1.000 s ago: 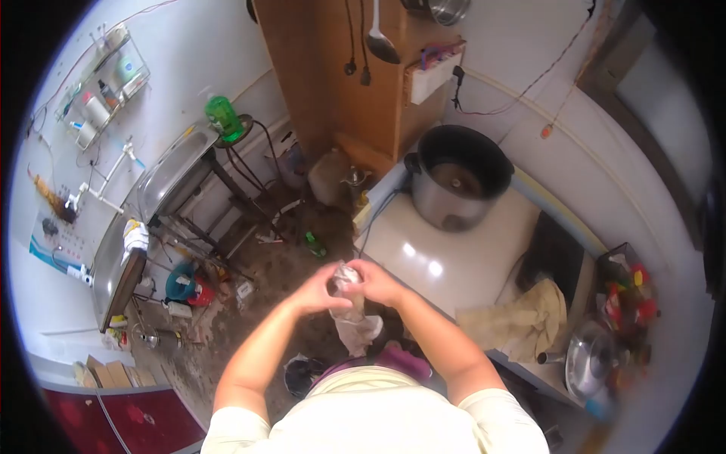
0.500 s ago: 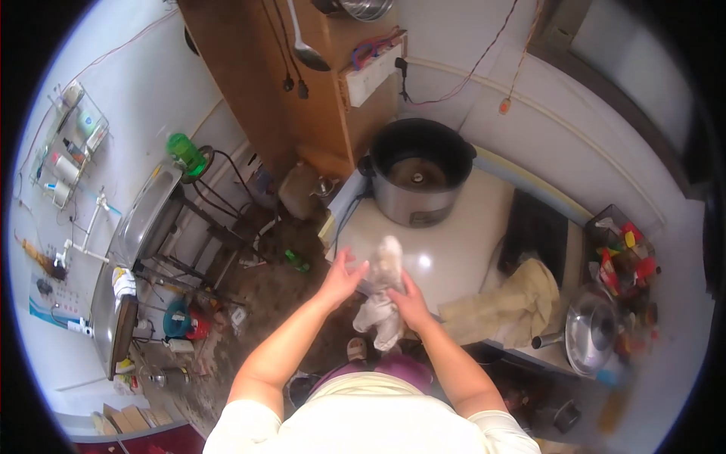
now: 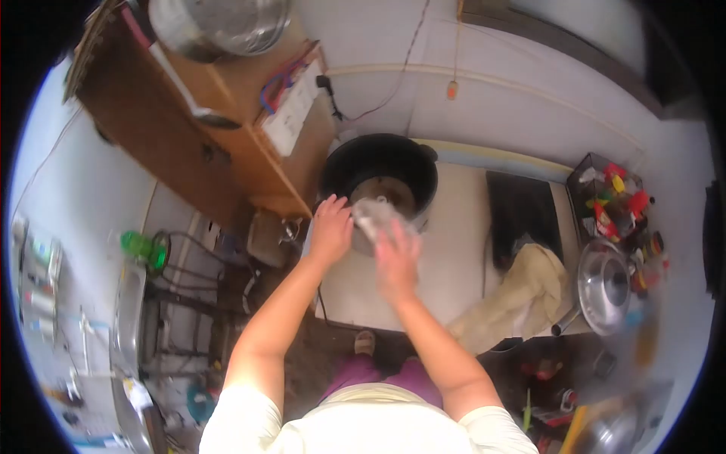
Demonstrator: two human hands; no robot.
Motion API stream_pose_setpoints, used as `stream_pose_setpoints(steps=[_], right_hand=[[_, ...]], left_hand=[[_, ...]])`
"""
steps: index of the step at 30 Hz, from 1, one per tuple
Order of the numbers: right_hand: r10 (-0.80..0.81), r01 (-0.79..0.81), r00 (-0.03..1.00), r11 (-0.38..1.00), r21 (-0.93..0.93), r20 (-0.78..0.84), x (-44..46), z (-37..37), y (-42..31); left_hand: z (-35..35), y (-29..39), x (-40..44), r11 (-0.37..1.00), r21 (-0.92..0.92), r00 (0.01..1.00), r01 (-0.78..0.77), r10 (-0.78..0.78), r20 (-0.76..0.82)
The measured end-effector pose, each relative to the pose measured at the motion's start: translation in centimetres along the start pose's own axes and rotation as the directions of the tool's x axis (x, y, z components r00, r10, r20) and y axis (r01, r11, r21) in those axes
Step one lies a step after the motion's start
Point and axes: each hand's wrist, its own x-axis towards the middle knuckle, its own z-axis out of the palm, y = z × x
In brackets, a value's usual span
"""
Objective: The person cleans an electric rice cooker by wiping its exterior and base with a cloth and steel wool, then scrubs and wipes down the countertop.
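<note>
A damp-looking, greyish-white cloth (image 3: 372,215) is in my right hand (image 3: 398,261), which is smeared by motion. The cloth is at the near rim of a large electric cooker (image 3: 425,178) with a dark interior and a silvery outer wall. My left hand (image 3: 331,231) is at the near left side of the cooker, its fingers stretched out close to the rim. Whether it touches the rim I cannot tell. The cooker stands without a lid on a white worktop (image 3: 446,250); inside, a round base with a small central knob shows.
A black cooktop (image 3: 522,216) lies to the right, with a beige cloth (image 3: 522,291) beside it. Further right are a metal lid (image 3: 603,287) and a basket of colourful packets (image 3: 611,193). A wooden cabinet (image 3: 227,91) rises at left; a steel sink (image 3: 130,303) is on the far left.
Both hands have moved forward to the cooker, the right carrying the greyish cloth from in front of my body up to the rim. The view has shifted too.
</note>
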Motion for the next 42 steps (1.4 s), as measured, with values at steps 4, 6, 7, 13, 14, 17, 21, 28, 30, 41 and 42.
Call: stream_pose_setpoints(steps=[4, 6, 7, 13, 14, 17, 21, 28, 30, 41, 42], right_hand=[[-0.070, 0.071, 0.976, 0.997, 0.000, -0.205, 0.5, 5.7, -0.7], [-0.152, 0.138, 0.953, 0.988, -0.073, -0.262, 1.5, 6.3, 1.6], [-0.193, 0.169, 0.940, 0.980, -0.107, -0.280, 1.9, 6.2, 2.7], [-0.013, 0.013, 0.972, 1.000, -0.001, -0.234, 7.6, 6.8, 10.1], [0.112, -0.091, 0.946, 0.992, 0.082, -0.304, 9.5, 7.7, 12.5], [0.436, -0.280, 0.880, 0.795, 0.538, -0.187, 12.1, 11.5, 18.3], [0.536, -0.470, 0.842, 0.685, 0.557, 0.051, 10.6, 13.0, 19.0], [0.823, -0.340, 0.567, 0.266, 0.902, -0.029, 0.3, 13.9, 3.5], [0.706, -0.538, 0.693, 0.642, 0.546, -0.147, 0.1, 13.7, 3.7], [0.787, -0.605, 0.610, 0.540, 0.585, -0.095, -1.4, 19.1, 8.7], [0.767, -0.526, 0.626, 0.545, 0.653, -0.137, 1.5, 14.0, 6.8]], left_hand=[[4.2, -3.6, 0.3, 0.986, -0.128, 0.993, -0.108, 0.112, 0.025], [4.3, -3.7, 0.6, 0.979, -0.159, 0.990, -0.124, 0.133, 0.046], [4.1, -3.5, 0.8, 0.977, -0.172, 0.989, -0.125, 0.138, 0.062], [4.2, -3.2, 2.4, 0.979, -0.167, 0.985, -0.116, 0.135, 0.104], [4.0, -3.3, 2.7, 0.980, -0.159, 0.983, -0.120, 0.139, 0.116], [4.5, -4.1, 2.6, 0.975, -0.131, 0.964, -0.182, 0.202, 0.170], [4.1, -2.8, 4.0, 0.966, -0.071, 0.910, -0.250, 0.259, 0.324], [5.5, 0.0, 5.2, 0.958, -0.036, 0.800, -0.283, 0.257, 0.542], [5.8, -0.3, 5.7, 0.948, -0.082, 0.777, -0.308, 0.300, 0.554], [5.7, -0.2, 6.5, 0.927, -0.146, 0.692, -0.344, 0.356, 0.628], [5.8, -0.3, 6.6, 0.929, -0.158, 0.688, -0.335, 0.356, 0.632]])
